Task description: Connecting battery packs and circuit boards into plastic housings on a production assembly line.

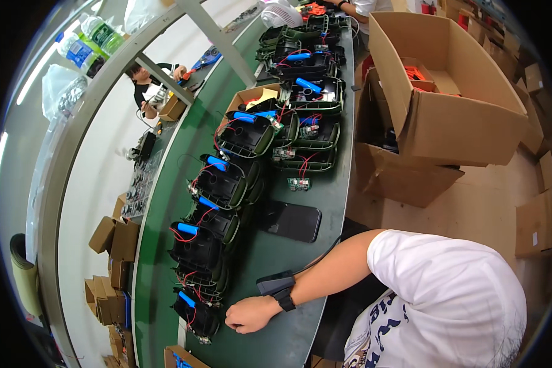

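R hand (252,314) just beside nearest shell (206,320) at bench's (276,257) far edge, fingers curled, contents hidden so can't tell if gripping, L hand out of view; prob. best to handle w/ red wires (194,318) unpinched.

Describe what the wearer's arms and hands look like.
Only the right arm shows, in a white short sleeve. A black wrist strap carries a dark, boxy device, with a thin black cable running beside the forearm. The right hand wears no glove.
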`<state>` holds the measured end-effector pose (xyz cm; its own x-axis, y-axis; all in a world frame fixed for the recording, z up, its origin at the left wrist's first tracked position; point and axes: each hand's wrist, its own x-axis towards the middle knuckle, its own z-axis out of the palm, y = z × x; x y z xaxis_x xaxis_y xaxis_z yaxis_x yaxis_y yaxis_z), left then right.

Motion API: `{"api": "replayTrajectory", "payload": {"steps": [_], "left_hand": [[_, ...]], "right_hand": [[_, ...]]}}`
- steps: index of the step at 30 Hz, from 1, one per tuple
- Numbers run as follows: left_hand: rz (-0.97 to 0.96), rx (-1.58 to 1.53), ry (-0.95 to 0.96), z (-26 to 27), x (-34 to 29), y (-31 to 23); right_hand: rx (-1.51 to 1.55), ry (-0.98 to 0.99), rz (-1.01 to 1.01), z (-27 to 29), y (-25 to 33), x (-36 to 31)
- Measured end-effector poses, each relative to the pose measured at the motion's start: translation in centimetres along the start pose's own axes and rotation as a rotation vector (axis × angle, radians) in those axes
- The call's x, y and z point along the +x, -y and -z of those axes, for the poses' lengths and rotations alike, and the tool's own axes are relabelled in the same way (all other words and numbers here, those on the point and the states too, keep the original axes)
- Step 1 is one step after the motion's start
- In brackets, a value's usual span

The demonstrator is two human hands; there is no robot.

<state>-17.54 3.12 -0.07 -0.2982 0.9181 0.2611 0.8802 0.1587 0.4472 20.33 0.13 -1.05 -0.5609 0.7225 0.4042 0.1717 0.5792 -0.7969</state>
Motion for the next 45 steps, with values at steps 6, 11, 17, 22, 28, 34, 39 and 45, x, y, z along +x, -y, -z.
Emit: {"api": "replayTrajectory", "payload": {"steps": [6,11,17,22,28,34,39,45], "left_hand": [[-0.032,0.001,-0.054,-1.2,-0.5,-2.1],[-0.079,-0.020,-0.127,-2.3,-1.7,-4.1],[-0.189,-0.224,-0.166,-5.0,-4.8,-5.2],[-0.301,-0.840,0.317,-2.1,-9.6,-15.4],[-0.196,-0.981,0.298,-2.4,-11.8,-20.7],[-0.142,-0.826,0.291,-3.7,-11.7,-19.0],[-0.325,-0.629,0.328,-4.9,-10.8,-17.0],[-0.421,-0.352,0.258,-4.6,-11.0,-17.1]], "right_hand": [[0.018,0.002,0.020,0.0,0.2,0.2],[0.083,-0.002,0.051,0.1,-0.1,-0.1],[0.296,-0.032,0.002,-0.6,0.7,0.7],[0.629,-0.043,-0.196,0.1,1.3,1.0],[0.470,-0.202,-0.034,-0.3,-0.2,1.5],[0.427,-0.433,0.050,0.7,0.8,1.6],[0.290,-0.405,0.152,1.3,2.4,1.2],[0.258,-0.332,0.215,1.1,3.4,0.3]]}}
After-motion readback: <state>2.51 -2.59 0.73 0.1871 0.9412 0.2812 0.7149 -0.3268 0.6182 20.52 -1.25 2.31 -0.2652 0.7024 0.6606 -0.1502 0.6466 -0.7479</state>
